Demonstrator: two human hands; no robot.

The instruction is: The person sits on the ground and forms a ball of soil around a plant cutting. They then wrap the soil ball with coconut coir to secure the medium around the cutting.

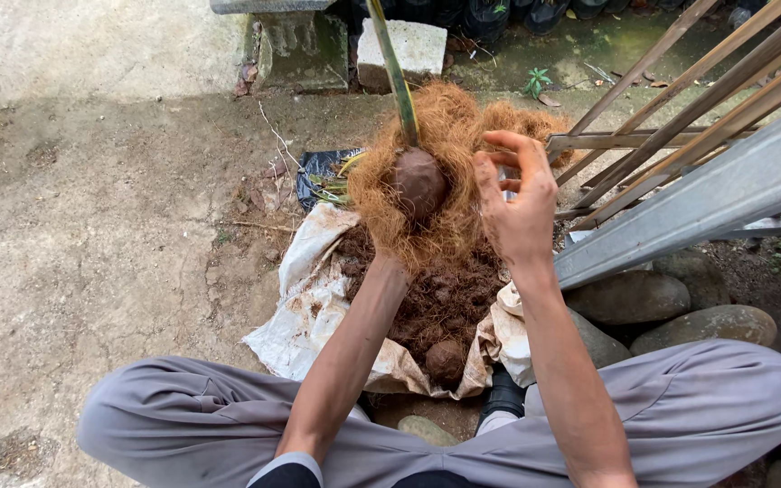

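Observation:
My left hand is hidden under a wad of orange-brown coconut fibre [449,194] that it holds up over the sack. In the fibre sits a round brown ball of soil [420,181], from which a green stem [394,72] rises out of the top of the frame. My right hand [517,203] is raised just to the right of the fibre, fingers curled and slightly apart, thumb and fingertips at the fibre's edge. Whether it pinches any strands is unclear.
A white sack [309,312] lies on the ground with a heap of dark brown soil [445,303] and another soil ball [446,359]. My crossed legs in grey trousers [698,407] frame it. Metal rails [707,194], bamboo slats, large stones [635,298], a concrete block [413,45].

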